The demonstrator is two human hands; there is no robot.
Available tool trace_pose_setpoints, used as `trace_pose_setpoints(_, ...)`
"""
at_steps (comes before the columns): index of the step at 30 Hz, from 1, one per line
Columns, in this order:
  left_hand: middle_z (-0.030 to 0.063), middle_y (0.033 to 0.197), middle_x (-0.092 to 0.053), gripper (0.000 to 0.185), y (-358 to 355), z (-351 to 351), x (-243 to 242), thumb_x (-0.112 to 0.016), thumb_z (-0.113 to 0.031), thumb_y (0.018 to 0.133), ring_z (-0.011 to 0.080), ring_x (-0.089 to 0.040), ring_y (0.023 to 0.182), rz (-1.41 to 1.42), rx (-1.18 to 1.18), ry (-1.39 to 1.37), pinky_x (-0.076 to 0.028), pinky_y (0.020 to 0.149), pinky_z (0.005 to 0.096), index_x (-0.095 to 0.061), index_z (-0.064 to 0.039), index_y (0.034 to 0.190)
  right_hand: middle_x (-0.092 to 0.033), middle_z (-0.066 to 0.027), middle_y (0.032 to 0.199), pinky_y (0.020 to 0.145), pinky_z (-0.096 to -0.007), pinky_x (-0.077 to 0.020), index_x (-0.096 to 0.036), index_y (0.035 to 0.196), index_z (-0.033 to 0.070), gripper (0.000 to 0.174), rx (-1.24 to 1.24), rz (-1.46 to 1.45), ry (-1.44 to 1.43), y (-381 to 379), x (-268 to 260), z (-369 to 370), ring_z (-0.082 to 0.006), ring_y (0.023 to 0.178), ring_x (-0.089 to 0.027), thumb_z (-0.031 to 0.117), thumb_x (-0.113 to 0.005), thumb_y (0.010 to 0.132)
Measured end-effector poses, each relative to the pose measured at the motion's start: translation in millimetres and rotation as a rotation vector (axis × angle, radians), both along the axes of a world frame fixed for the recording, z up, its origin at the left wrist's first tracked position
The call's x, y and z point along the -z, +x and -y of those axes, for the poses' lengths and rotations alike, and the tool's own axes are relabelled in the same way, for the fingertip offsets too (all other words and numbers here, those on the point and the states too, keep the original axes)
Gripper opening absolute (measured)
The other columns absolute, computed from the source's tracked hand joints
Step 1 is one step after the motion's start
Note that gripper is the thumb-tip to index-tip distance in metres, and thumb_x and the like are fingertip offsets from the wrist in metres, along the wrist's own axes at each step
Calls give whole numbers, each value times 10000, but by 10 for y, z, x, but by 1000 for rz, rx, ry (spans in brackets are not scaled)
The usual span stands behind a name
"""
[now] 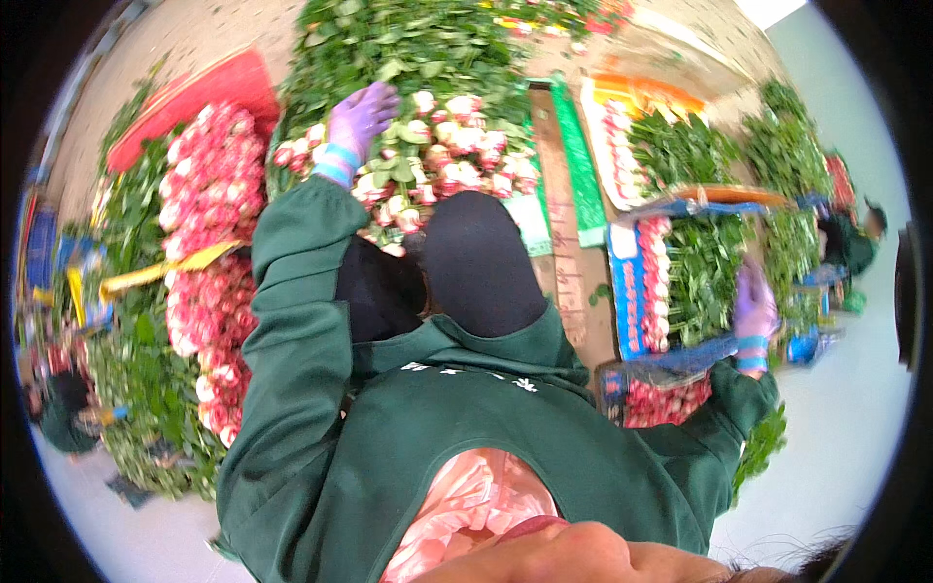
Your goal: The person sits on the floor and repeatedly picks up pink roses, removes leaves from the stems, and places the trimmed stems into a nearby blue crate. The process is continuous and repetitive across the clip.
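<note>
My left hand [362,115], in a purple glove, is over a pile of white-and-pink roses [466,149] and their green foliage [408,55]. Nothing shows in its grasp, and its fingers are slightly spread. Far out to the right, my right hand [755,300], gloved the same way and blurred, is at the stem end of a rose bundle [703,277]. That bundle's pale heads line up along a blue-and-white printed wrapper [628,291]. Whether the fingers grip the stems is unclear.
A long bank of pink roses [215,182] with a yellow strip [175,270] across it stands to my left. At right lie another wrapped bundle [619,153], a marked wooden board [565,270] and green wrapping [579,175]. People [853,233] are at both sides.
</note>
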State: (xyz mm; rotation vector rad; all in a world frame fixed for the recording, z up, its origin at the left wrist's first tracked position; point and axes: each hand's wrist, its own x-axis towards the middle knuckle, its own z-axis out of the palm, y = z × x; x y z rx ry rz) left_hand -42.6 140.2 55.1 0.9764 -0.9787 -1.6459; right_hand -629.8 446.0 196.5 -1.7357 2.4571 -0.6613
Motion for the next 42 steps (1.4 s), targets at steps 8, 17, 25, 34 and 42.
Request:
trace_pose_setpoints(8, 142, 965, -672, 310, -85, -232, -298, -587, -272, 910, 227, -666, 734, -6, -465, 111, -558, 617, 325, -561, -44, 1119, -664, -119, 870, 588, -322, -518, -616, 1000, 50, 228, -642, 858, 609, 3243, 1854, 2474, -170, 726, -678, 247, -550, 905)
trace_pose_setpoints(17, 130, 992, -664, 356, -30, -211, -541, -547, -298, 930, 190, -653, 761, -90, -503, 91, -547, 671, 290, -549, -18, 1150, -623, -65, 769, 415, -243, -450, -572, 973, 51, 216, -752, 1284, 1030, 4081, 2714, 2689, -175, 575, -644, 258, -558, 912)
trace_pose_setpoints(25, 74, 915, -675, 296, -70, -185, -586, -574, -292, 915, 146, -636, 723, -118, -485, 57, -507, 650, 256, -574, -51, 1088, -613, -29, 676, 322, -187, -262, -582, 1032, 89, 318, -563, 1925, 645, 3843, 1707, 3100, -74, 397, -425, 381, -482, 959)
trace_pose_setpoints(34, 95, 941, -678, 314, -102, -168, -487, -547, -304, 939, 160, -655, 752, -37, -500, 48, -539, 662, 265, -590, -36, 1098, -642, -95, 790, 385, -209, -400, -455, 1116, 4, 345, -685, 1279, 389, 3919, 1910, 3142, -106, 509, -568, 222, -601, 893)
trace_pose_setpoints(42, 73, 912, -687, 276, -358, -341, -671, -596, -239, 897, 130, -647, 776, 754, -580, -418, -504, 702, 263, -647, -23, 1059, -591, -82, 833, 407, -237, -432, -479, 1004, 5, 310, -708, 1228, 586, 3796, 1936, 3006, -123, 511, -541, 208, -654, 848)
